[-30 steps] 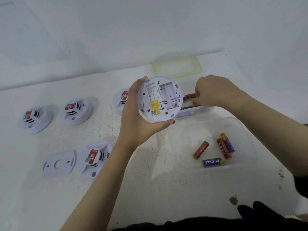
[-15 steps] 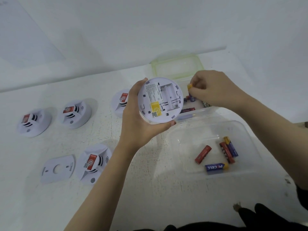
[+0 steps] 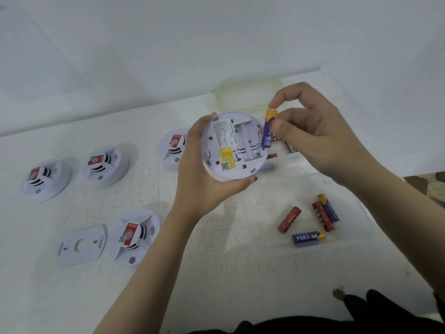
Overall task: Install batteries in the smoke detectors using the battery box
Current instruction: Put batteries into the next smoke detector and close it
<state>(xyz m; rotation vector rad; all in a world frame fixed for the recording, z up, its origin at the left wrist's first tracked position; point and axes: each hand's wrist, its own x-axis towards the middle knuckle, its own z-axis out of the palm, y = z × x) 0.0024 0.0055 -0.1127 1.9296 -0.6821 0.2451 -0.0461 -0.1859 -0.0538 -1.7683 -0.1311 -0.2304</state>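
The table (image 3: 216,285) and the four spare detectors (image 3: 106,165) lying on it to my left look just as they did a second ago. The box (image 3: 289,162) sits behind the work with a few cells left in it, and that is where the change is. A second ago my right hand (image 3: 313,136) was down inside it. Now it is up and out, thumb and fingers pinched on a battery (image 3: 267,131).

My left hand (image 3: 204,186) has kept the same hold, curled round the rim of the detector (image 3: 231,145), which is off the table with its back towards me. The battery stands nearly upright, yellow end up, with its lower end at the right edge of the open bay (image 3: 245,143). Both slots look bare.

I judge the fetch done and insertion just starting. Next I would lay the cell flat into a slot. I can't read the polarity marks from here.
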